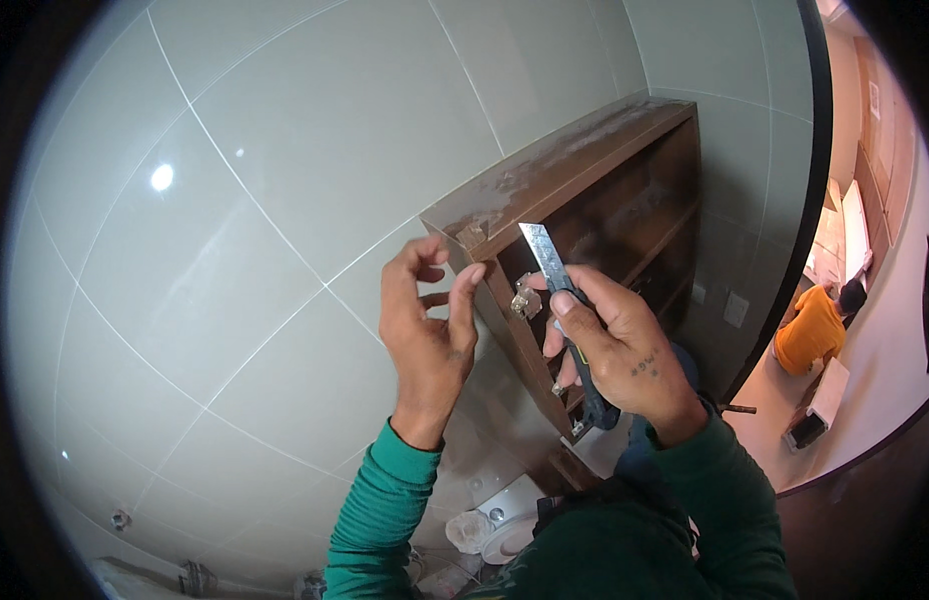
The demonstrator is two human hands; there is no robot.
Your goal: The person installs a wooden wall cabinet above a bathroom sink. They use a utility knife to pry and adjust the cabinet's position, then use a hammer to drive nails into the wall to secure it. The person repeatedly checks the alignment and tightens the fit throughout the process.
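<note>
Grey tiles [325, 130] behind — right hand [630, 355] gripping a utility knife [551, 262], left hand [427, 350] curled but unclosed.

Knife [551, 262] in right hand [633, 352], cabinet [588, 186] behind, apparently a toilet [509, 542] below

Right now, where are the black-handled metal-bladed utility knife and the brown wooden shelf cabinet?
Black-handled utility knife [548, 259], head view: on its silver blade.
Brown wooden shelf cabinet [595, 181], head view: on its upper front edge.

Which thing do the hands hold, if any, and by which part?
The right hand holds a utility knife by its handle; the left hand visibly holds nothing.
</note>
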